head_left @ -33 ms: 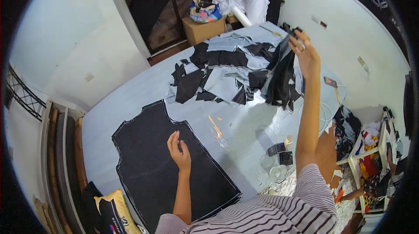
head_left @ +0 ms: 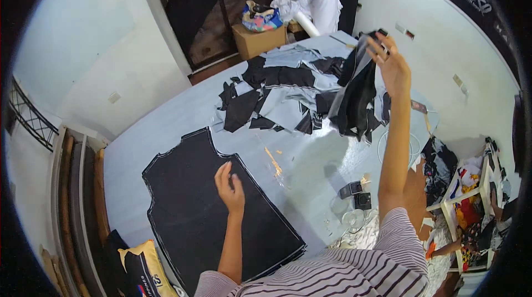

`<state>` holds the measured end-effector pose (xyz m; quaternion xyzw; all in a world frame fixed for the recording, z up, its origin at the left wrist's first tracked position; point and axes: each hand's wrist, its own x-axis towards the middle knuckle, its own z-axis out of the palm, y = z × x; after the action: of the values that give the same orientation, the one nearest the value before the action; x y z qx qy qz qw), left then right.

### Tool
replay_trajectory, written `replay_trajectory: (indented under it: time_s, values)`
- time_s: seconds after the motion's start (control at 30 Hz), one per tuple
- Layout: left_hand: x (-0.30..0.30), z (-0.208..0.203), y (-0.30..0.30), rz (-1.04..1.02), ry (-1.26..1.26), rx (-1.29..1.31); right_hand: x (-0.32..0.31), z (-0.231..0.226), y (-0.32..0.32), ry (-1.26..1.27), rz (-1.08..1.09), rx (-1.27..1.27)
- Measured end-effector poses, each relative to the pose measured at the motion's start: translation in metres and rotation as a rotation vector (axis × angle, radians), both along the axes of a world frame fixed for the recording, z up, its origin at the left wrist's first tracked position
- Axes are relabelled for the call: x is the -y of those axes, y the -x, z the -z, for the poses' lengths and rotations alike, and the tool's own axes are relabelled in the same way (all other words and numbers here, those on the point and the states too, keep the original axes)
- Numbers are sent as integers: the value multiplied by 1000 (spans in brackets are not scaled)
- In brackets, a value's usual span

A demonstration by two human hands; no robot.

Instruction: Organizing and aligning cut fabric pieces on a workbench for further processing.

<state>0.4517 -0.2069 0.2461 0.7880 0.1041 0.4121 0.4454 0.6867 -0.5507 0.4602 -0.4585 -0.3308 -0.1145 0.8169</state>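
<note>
A large black cut cloth panel (head_left: 188, 197), shaped like a sleeveless shirt body, lies flat on the pale blue table (head_left: 166, 119). My left hand (head_left: 230, 189) rests on its right part, fingers spread, holding nothing. My right hand (head_left: 390, 61) is raised high over the table's far right and grips the top of a bunch of black cloth pieces (head_left: 354, 95) that hang down from it. Under and behind the hanging bunch lies a heap of black and grey cloth offcuts (head_left: 282, 95).
A clear ruler (head_left: 271, 161) and small dark objects (head_left: 357, 194) lie on the table near my right side. A cardboard box (head_left: 257, 39) with a colourful bag stands at the back by rolled white material. A white rack (head_left: 471, 203) with coloured cloth stands at the right.
</note>
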Motion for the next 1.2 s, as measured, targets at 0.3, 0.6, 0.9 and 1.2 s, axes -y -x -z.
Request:
replay_trajectory:
  time_s: [0.3,0.6,0.9,1.2]
  values:
    - [52,-88,29,513,-191,52,-73,-150,125,377,42,514]
    - [13,-205,52,252,-342,265,-149,-162,244,-22,-571,241]
    - [-117,-313,137,347,-230,107,-202,-110,271,135,-43,61]
    - [-121,-317,189,514,-367,-97,-323,-82,325,726,-384,232]
